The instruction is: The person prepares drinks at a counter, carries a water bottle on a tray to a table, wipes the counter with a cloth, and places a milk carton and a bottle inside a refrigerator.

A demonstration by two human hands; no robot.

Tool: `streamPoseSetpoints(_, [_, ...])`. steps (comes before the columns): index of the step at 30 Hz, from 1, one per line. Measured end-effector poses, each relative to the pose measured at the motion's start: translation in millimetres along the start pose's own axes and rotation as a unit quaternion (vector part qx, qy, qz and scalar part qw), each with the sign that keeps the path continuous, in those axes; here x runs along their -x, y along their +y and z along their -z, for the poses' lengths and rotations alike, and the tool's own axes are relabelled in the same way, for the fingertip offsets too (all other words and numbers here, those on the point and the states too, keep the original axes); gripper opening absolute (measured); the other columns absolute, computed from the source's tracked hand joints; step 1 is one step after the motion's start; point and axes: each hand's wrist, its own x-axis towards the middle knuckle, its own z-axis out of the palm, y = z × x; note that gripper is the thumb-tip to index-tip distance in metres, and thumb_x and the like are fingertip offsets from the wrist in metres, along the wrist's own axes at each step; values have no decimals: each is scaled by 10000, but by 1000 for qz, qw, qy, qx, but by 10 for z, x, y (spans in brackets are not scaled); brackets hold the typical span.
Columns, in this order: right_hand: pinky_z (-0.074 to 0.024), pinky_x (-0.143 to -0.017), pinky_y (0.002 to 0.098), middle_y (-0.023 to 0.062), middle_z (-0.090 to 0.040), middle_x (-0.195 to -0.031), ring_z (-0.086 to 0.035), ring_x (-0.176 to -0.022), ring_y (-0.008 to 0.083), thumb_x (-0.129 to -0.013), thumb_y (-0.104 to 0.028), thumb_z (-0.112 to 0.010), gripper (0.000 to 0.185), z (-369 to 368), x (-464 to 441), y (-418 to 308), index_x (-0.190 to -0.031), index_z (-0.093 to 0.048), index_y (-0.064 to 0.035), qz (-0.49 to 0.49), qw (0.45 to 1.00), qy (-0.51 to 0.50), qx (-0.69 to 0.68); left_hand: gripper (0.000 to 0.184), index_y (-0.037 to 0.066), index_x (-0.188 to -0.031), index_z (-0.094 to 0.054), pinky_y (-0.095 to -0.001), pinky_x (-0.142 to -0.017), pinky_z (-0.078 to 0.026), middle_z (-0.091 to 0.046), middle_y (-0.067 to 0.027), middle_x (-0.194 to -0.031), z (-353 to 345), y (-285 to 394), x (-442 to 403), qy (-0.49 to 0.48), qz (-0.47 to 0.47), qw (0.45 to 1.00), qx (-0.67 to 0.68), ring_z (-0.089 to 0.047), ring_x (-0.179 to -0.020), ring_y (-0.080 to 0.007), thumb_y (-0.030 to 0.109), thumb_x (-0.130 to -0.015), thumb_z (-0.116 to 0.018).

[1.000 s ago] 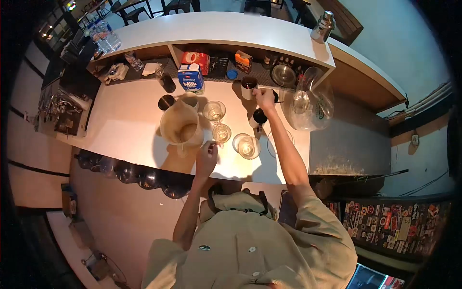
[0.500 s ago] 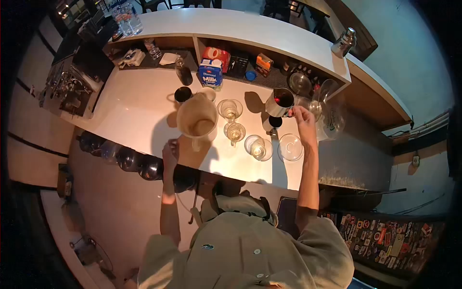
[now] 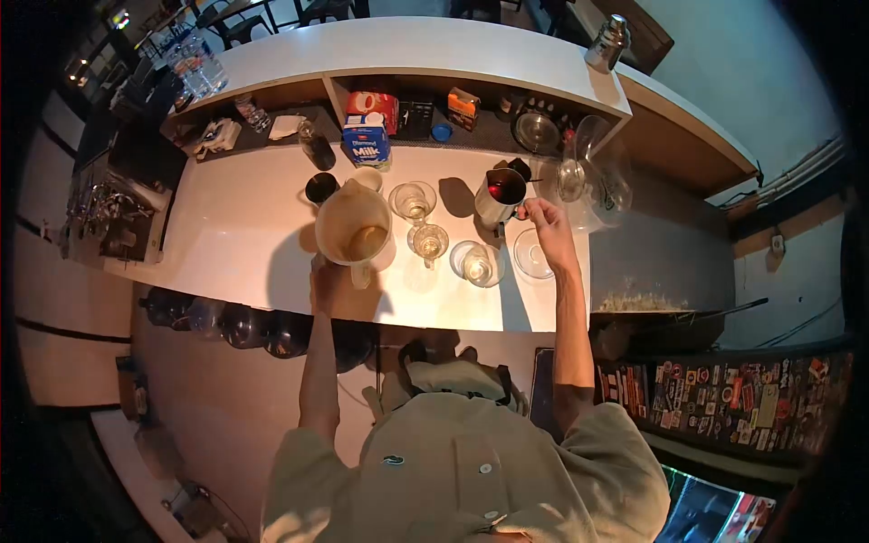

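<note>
My right hand (image 3: 545,220) is closed on the handle of a metal pitcher (image 3: 496,204), which has dark red liquid inside and hangs above the counter. My left hand (image 3: 323,279) is beside the lower left of the large plastic jug (image 3: 355,226); its fingers are partly hidden in shadow, and whether they grip anything cannot be made out. Between the jug and the pitcher are glass cups (image 3: 414,202), (image 3: 429,242) on the counter. Nearer the front edge a glass cup (image 3: 479,265) overlaps a saucer, with a clear saucer (image 3: 533,253) to its right.
A milk carton (image 3: 367,143), a dark bottle (image 3: 317,147) and a dark cup (image 3: 321,188) stand behind the jug. Large clear glassware (image 3: 605,185) is at the right. A shaker (image 3: 608,43) stands on the raised ledge (image 3: 434,45).
My right hand has lifted the metal pitcher and brought it nearer and to the right. My left hand has moved left, from beside the cups to the jug's lower left.
</note>
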Motion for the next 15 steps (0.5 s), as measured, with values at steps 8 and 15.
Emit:
streamPoseSetpoints(8, [-427, -788, 245, 5, -631, -848, -544, -818, 91, -1044, -199, -537, 275, 182, 192, -42, -919, -661, 12, -38, 999, 4, -20, 340, -6, -1104, -640, -404, -859, -497, -670, -165, -1041, -337, -586, 1086, 185, -108, 976, -20, -641, -967, -350, 192, -856, -761])
streamPoseSetpoints(15, [-423, -762, 249, 10, -636, -850, -543, -792, 88, -1057, -236, -515, 299, 402, 298, -115, -902, -637, -10, -27, 1000, -9, -8, 396, 5, -1121, -636, -364, -772, -508, -669, -123, -1001, -749, 948, 2005, -62, -57, 996, 8, -648, -880, -266, 159, -808, -822])
